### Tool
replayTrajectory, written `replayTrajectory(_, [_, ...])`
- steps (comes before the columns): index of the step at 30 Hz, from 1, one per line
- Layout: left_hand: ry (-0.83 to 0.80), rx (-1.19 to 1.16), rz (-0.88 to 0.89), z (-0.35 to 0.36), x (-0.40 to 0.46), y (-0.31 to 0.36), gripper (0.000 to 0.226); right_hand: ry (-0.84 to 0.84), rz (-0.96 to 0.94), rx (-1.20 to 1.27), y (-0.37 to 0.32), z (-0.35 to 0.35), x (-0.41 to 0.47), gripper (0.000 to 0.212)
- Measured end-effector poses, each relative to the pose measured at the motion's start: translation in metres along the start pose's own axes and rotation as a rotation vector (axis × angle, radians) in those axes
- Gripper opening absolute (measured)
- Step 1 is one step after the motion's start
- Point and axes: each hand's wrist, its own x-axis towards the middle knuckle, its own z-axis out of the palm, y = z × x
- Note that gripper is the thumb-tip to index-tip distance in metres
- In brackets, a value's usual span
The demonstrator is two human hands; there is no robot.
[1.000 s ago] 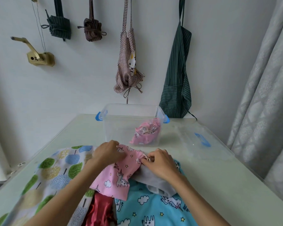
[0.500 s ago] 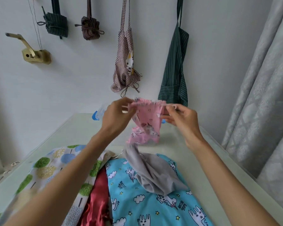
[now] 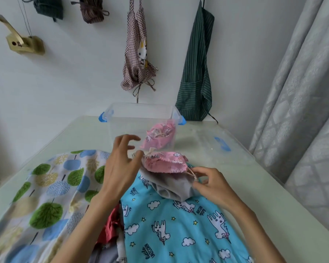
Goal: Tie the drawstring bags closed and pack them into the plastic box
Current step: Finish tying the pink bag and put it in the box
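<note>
A small pink unicorn drawstring bag [image 3: 164,162] lies gathered on a grey bag [image 3: 171,186], in front of the clear plastic box [image 3: 122,114]. My right hand [image 3: 211,185] pinches the cream drawstring [image 3: 191,173] at the bag's right end. My left hand [image 3: 120,168] hovers at the bag's left end with fingers spread, its thumb near the left cord knot [image 3: 150,151]. Another pink bag [image 3: 160,136], tied, sits inside the box.
A blue unicorn bag [image 3: 179,224], a tree-print bag [image 3: 46,186] and a red cloth [image 3: 110,230] cover the near table. The box lid [image 3: 218,147] with a blue clip lies at right. Aprons hang on the wall; a curtain stands at right.
The pink bag, held up in the air by both hands half a second ago, has come down onto the grey bag. My left hand has let go and opened.
</note>
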Motion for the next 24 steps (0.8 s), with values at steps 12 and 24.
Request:
replayTrajectory(12, [-0.214, 0.321, 0.043, 0.006, -0.026, -0.035, 0.024, 0.260, -0.150, 0.052, 0.011, 0.024, -0.016, 0.028])
replayTrajectory(24, [-0.035, -0.193, -0.300, -0.006, -0.031, -0.042, 0.035, 0.424, 0.081, 0.388, 0.021, 0.005, -0.019, 0.034])
